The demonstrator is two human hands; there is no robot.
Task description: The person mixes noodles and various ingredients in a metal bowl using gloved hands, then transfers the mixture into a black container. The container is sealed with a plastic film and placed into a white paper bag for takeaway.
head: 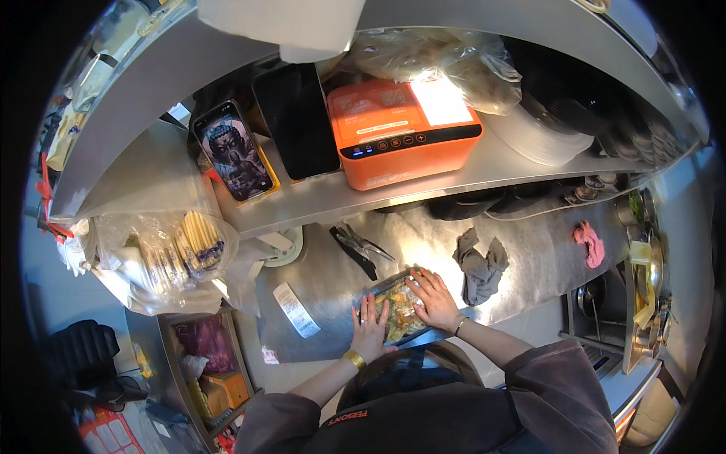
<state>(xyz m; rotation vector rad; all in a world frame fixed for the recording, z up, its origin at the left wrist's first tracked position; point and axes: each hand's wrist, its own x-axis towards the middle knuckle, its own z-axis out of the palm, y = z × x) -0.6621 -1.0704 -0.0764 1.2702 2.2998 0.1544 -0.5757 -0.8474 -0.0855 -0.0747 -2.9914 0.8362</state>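
Note:
A takeaway container of mixed food (400,318) with a clear lid and dark rim lies at the near edge of the steel counter. Flat on its left side rests my left hand (370,329), a gold bracelet on the wrist. My right hand (435,299) presses on the lid's upper right part, fingers spread. Beyond the container lie metal scissors or tongs (363,244) beside a black strip-like tool (357,255). A printed paper slip (296,309) lies to the left, and a crumpled grey cloth (481,269) to the right.
A shelf (397,196) above the counter holds an orange label printer (408,136), a phone (233,153), a dark tablet (298,122) and clear plastic lids (539,133). Bagged wrapped chopsticks (187,249) are at left. A pink cloth (590,244) and metal food containers (635,210) are at right.

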